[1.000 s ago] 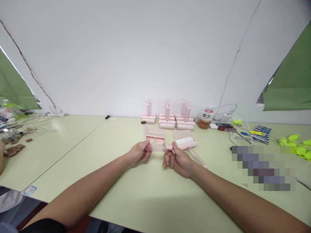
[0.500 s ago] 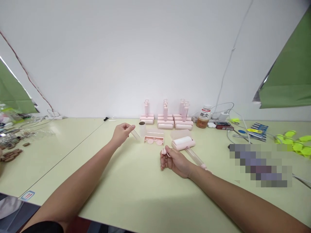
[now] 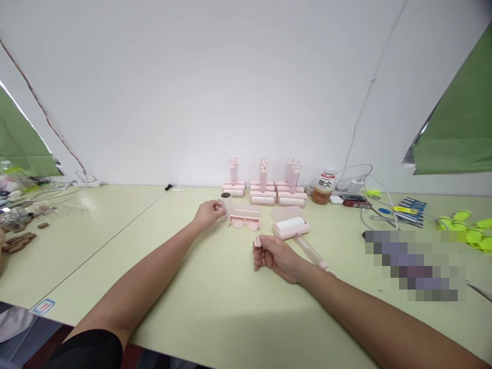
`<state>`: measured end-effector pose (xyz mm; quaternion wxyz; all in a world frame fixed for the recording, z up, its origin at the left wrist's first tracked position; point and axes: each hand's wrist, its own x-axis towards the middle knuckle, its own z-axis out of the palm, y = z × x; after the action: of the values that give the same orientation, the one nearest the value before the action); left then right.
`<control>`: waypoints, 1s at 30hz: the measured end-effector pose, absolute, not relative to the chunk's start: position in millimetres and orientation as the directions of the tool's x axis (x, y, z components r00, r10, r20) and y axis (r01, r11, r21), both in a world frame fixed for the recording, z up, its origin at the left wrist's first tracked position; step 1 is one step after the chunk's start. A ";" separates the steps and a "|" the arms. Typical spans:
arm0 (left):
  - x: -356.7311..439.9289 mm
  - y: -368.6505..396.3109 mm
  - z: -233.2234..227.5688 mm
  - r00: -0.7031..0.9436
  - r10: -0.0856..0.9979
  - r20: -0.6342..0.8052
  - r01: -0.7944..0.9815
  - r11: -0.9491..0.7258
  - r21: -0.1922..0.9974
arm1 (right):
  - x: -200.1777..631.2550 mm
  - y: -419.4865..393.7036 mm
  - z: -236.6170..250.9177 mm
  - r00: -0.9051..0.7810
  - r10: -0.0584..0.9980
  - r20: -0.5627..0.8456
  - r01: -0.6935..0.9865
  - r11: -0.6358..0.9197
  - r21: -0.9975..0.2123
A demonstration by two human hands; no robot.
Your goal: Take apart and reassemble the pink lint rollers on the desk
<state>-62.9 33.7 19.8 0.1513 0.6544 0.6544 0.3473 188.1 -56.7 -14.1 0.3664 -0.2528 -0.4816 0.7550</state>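
My left hand [image 3: 209,211] reaches forward and pinches a small clear piece beside an upright white paper roll [image 3: 226,201]. My right hand [image 3: 273,255] rests on the pale green table [image 3: 215,302], fingers curled around a small pink piece [image 3: 258,241]. Between the hands sits an open pink case [image 3: 245,221] with round pink parts inside. Just right of it lies a pink lint roller [image 3: 290,227] with a clear handle [image 3: 310,250] running toward my right wrist.
Rows of finished pink lint rollers [image 3: 264,191] stand by the wall. A brown drink bottle [image 3: 323,186], chargers and cables, a striped booklet [image 3: 412,207] and yellow-green discs [image 3: 467,226] lie at the right. Brown pieces [image 3: 18,241] and clutter lie far left.
My left hand left the spot near my right hand, swung out to the left with a clear piece, then came in beside the white paper roll. My right hand stayed nearly still.
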 end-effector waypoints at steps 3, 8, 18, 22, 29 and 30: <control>-61.4 38.0 14.8 -0.087 0.968 0.234 0.769 -0.085 0.634 | 187.6 -57.5 -12.9 -0.605 0.796 -0.028 -0.304 -0.264 -0.915; -59.6 42.3 11.3 -0.064 0.976 0.207 0.787 -0.078 0.613 | 186.8 -58.4 -12.2 -0.605 0.795 -0.026 -0.299 -0.257 -0.919; -52.4 42.4 8.3 -0.043 0.981 0.189 0.810 -0.077 0.581 | 185.6 -57.1 -15.5 -0.611 0.792 -0.013 -0.292 -0.240 -0.926; -57.2 38.7 15.0 -0.012 0.984 0.176 0.832 -0.088 0.547 | 185.3 -56.3 -16.0 -0.608 0.794 -0.002 -0.289 -0.223 -0.931; -52.8 -1.3 49.9 -0.017 0.964 0.265 0.887 -0.108 0.449 | 185.9 -54.4 -18.5 -0.619 0.785 0.001 -0.270 -0.212 -0.939; -45.9 -12.5 53.8 0.015 0.959 0.284 0.887 -0.144 0.439 | 185.9 -54.2 -18.6 -0.622 0.783 0.001 -0.266 -0.211 -0.941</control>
<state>-45.9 -12.5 53.8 0.0683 0.7091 0.6507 0.2630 185.9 -54.2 -18.6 0.3559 -0.2496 -0.5178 0.7369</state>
